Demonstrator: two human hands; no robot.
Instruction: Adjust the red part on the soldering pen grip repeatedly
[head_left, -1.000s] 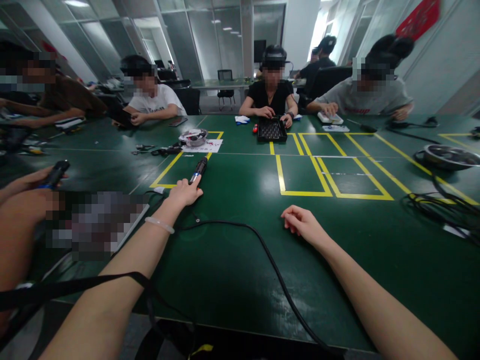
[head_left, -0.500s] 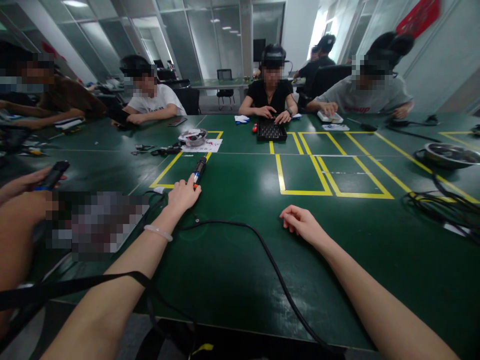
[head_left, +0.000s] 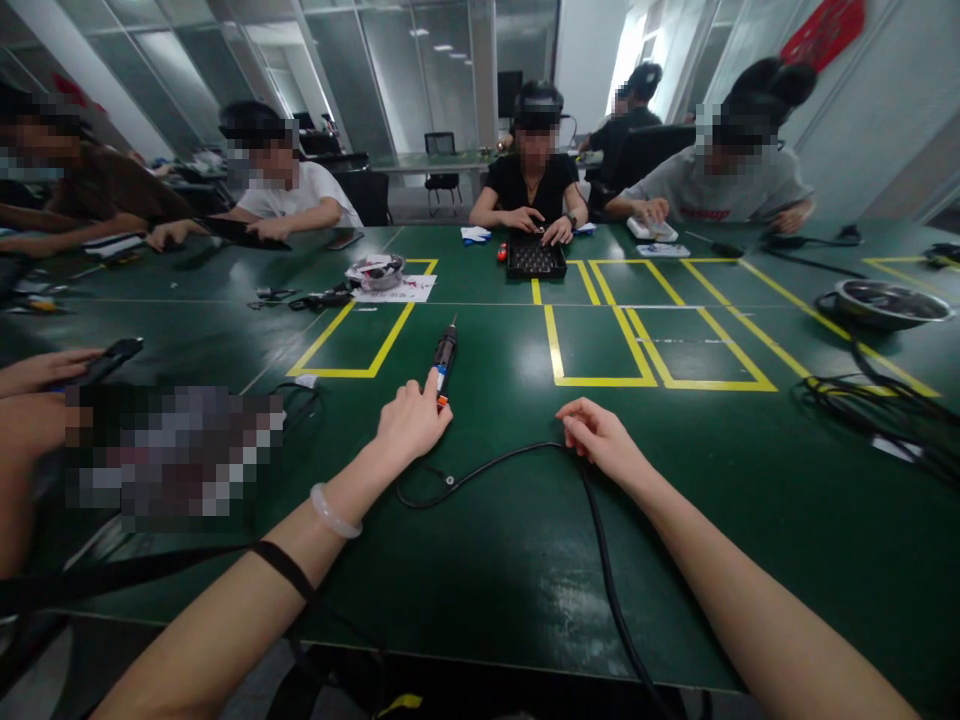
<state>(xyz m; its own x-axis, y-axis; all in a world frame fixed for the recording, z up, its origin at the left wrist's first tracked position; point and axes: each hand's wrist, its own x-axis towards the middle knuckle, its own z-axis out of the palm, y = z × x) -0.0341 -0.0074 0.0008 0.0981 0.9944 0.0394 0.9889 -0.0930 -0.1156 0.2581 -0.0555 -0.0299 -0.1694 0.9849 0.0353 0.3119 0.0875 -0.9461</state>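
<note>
- Head view: the green table [head_left: 480,590] fills the lower half of my remote feed. I would rest the forearms on it for steadiness.
- Co-worker [head_left: 564,178]: seated across the table, hands at a black tray [head_left: 512,267]. I advise aiming no tool at that side.
- Black cable [head_left: 601,540]: rises from the near edge, passes under the right hand and loops toward the left. I cannot see whether it joins the tool. Leave slack; free any loop lying under a hand.
- Left hand [head_left: 414,418]: closed over the rear of the tool, index finger [head_left: 433,383] laid along the barrel. The other fingers are mostly hidden. For control, I judge that finger should guide, with thumb opposed.
- Right hand [head_left: 596,432]: loosely curled near the tool, pinching nothing visible; I cannot tell whether its fingertips meet. It is well placed to manage the cable.
- Corded-looking, screwdriver-like tool [head_left: 444,352]: in the left hand, between the left and right yellow tape frames [head_left: 607,381]. Its exact type is unclear.
- Slim tip [head_left: 454,321]: points away from the wearer. Treat as sharp; handle the tool by its barrel only.
- Small metal ring [head_left: 449,481]: just below the left hand, near the cable loop. Avoid snagging it.
</note>
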